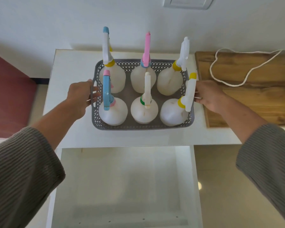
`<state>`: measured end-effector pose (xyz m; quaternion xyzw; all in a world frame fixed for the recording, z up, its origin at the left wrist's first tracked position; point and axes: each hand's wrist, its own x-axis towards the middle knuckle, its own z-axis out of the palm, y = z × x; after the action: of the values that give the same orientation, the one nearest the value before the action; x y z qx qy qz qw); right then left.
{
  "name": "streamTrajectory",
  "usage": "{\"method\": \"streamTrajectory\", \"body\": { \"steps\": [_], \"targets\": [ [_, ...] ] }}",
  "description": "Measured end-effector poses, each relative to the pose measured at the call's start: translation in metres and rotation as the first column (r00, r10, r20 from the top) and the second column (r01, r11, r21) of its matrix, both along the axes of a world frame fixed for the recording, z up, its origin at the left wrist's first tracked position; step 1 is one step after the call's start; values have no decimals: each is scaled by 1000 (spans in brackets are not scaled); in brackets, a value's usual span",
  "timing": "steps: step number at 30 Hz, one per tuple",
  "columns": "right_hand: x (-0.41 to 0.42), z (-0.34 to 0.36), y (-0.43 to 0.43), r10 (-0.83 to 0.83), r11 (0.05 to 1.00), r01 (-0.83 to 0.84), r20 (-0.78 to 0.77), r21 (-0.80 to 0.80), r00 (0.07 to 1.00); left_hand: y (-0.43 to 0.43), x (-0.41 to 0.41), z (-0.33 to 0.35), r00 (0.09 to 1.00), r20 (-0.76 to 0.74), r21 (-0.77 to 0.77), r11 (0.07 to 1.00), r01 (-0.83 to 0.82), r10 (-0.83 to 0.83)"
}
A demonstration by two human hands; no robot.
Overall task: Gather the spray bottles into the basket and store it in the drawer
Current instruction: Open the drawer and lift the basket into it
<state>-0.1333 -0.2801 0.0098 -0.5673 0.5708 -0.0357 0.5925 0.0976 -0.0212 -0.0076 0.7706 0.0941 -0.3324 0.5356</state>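
The left hand (79,97) curls its fingers through the handle of the grey lattice plastic basket (143,126) on the white cabinet top (69,63). Six rounded translucent spray bottles (144,111) stand inside. The right hand (209,95) grips the opposite handle, fingertips hidden behind a bottle. The open drawer (122,178) below is blurred.

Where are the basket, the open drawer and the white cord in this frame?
basket (143,127): head view, on its near grey lattice wall.
open drawer (122,178): head view, on its bare white floor.
white cord (229,84): head view, on the loop lying on the wooden board.

Grey basket (143,126) on white cabinet top (69,129)
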Motion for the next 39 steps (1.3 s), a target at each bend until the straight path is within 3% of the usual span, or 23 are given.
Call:
{"method": "streamTrajectory", "body": {
  "steps": [8,16,31,36,39],
  "targets": [
    [15,-2,-3,-55,982,51,17,182,998,-8,-4,0,997,-54,23,998,63,-61],
    [20,-7,-3,-6,993,4,12,117,1000,-6,-7,-3,997,-71,56,998,26,-22],
    [-31,15,54,-53,981,43,46,191,998,65,-50,7,999,-47,19,1000,25,-24],
    [-68,25,92,-153,959,135,57,250,987,108,-73,12,990,-110,-19,997,81,-82],
    [-91,28,118,-230,931,199,70,305,971,133,-97,15,991,-11,43,990,137,-137]
  ]
}}
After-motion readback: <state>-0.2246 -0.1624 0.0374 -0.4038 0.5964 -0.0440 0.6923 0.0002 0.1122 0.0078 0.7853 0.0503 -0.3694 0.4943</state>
